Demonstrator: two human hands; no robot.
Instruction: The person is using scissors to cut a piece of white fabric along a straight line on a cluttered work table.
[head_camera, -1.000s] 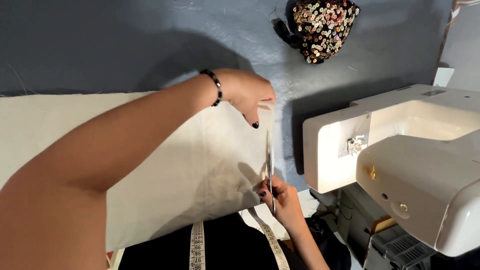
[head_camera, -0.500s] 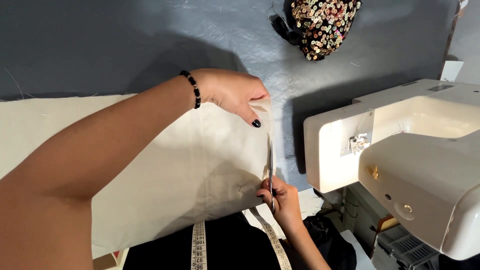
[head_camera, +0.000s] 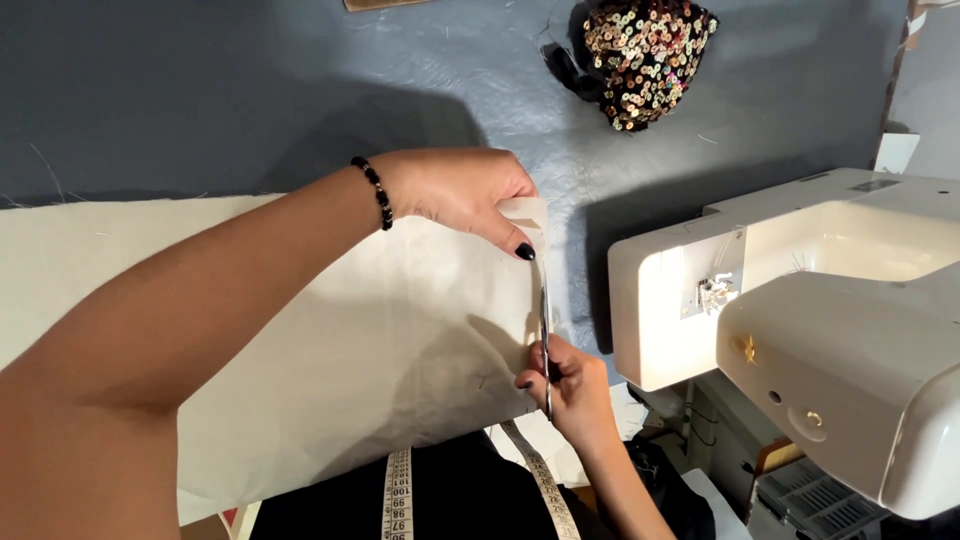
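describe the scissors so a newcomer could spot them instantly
Start at the white sewing machine on the right and look just left of it, to the right edge of the cream fabric. The scissors run along that edge, gripped by the right hand: thin, metallic, the only shiny blade there.

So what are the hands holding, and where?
Left hand pinches the cream fabric at its far right corner; right hand grips scissors by the handles.

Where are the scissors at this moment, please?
In the head view, the scissors are right of centre, held in the right hand along the cream fabric edge, just left of the white sewing machine.
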